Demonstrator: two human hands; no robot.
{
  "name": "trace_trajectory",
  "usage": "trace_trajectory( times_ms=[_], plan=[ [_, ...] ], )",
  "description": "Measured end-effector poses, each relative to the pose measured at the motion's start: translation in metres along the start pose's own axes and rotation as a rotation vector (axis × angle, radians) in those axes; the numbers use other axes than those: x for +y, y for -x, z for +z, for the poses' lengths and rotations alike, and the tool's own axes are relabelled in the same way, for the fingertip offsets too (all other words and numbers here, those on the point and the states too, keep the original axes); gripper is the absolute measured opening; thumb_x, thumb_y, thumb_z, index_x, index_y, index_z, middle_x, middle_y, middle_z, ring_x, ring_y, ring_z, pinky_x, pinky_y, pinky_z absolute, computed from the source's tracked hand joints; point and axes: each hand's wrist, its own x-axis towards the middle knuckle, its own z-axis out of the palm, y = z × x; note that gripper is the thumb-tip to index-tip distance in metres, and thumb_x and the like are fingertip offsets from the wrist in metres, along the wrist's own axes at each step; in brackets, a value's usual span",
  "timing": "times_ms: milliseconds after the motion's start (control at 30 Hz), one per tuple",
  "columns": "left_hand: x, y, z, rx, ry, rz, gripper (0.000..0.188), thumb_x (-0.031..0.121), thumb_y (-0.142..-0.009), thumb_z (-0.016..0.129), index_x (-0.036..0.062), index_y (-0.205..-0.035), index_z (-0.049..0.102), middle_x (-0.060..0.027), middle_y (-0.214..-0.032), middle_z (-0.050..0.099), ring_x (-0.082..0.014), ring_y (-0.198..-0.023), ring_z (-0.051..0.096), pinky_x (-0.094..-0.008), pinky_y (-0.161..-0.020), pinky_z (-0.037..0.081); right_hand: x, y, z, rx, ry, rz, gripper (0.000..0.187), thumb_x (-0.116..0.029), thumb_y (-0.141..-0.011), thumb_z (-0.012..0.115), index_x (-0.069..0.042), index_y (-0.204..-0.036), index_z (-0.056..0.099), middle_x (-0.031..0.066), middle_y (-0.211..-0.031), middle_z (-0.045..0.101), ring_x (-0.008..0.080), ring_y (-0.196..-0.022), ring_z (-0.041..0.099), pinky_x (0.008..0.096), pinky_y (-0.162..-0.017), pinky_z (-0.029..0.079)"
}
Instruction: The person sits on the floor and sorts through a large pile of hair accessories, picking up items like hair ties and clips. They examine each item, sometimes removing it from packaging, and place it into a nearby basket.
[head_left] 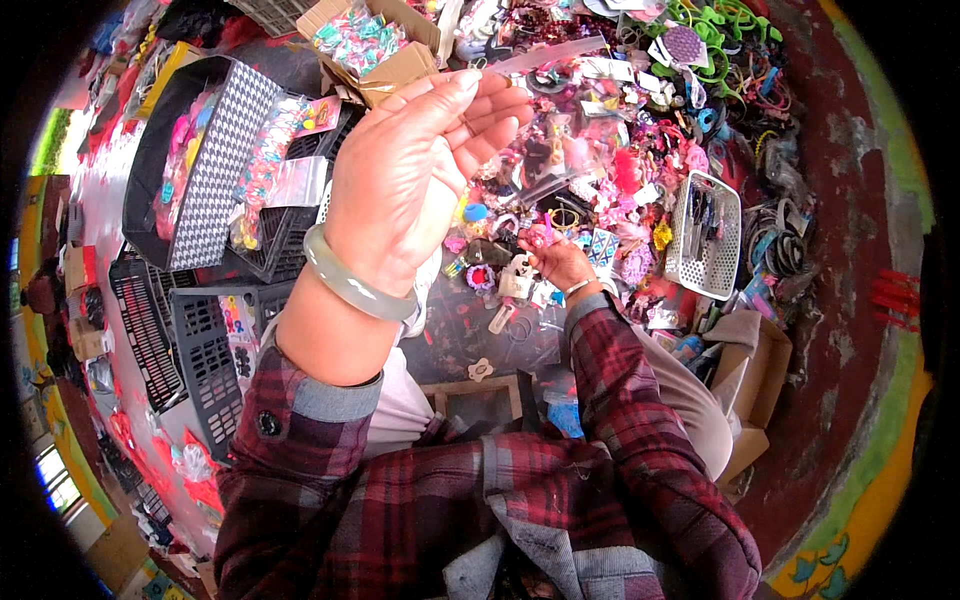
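My left hand (425,150), with a pale green bangle (362,280) on its wrist, is raised close to the camera, palm showing. Its thumb and forefinger pinch the upper edge of a clear plastic bag (550,55). How far the bag hangs down is hard to tell against the clutter. Lower and farther right, my right hand (562,262) is closed around a small pink trinket (540,236) at the near edge of a heap of hair accessories (610,150). Beside it lie a cream tag-like piece (516,277) and a blue-and-white patterned card (602,250).
A white perforated basket (700,290) stands right of the heap. On the left are a houndstooth fabric box (222,165) and black plastic crates (208,370). Behind my left hand is a cardboard box (405,70) of packets; another open carton (750,390) sits by my right knee.
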Motion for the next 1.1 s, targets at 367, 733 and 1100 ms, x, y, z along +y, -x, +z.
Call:
trace_trajectory(
  times_ms=[367,733,1100],
  plan=[
    [0.007,0.006,-0.007,-0.035,0.014,0.021,0.022,0.01,-0.088,0.048,-0.0069,-0.101,0.053,-0.021,-0.101,0.058,-0.0277,-0.096,0.058,-0.0312,-0.083,0.048,0.024,-0.023,-0.056,0.589,0.412,0.067,0.02,-0.024,-0.083,0.058,-0.004,-0.083,0.058,0.0056,-0.071,0.059,0.0201,-0.059,0.056,0.0325,-0.056,0.047],
    [0.012,0.01,-0.011,0.042,-0.024,-0.009,0.022,0.012,-0.09,0.047,-0.0038,-0.102,0.054,-0.0222,-0.102,0.058,-0.0285,-0.097,0.058,-0.0313,-0.083,0.049,0.055,-0.08,-0.016,0.734,1.864,0.213,0.024,-0.015,-0.077,0.05,-0.01,-0.098,0.061,0.0175,-0.092,0.062,0.0347,-0.087,0.06,0.0443,-0.074,0.048],
    [0.007,0.008,-0.005,0.021,0.022,-0.009,0.024,0.013,-0.089,0.047,-0.0071,-0.102,0.052,-0.0216,-0.101,0.058,-0.0281,-0.095,0.058,-0.0332,-0.085,0.047,0.003,-0.038,-0.054,0.292,0.106,-0.016,0.001,-0.008,-0.079,0.056,-0.008,-0.079,0.056,0.0015,-0.067,0.052,0.0124,-0.057,0.051,0.0233,-0.05,0.042]
  ],
)
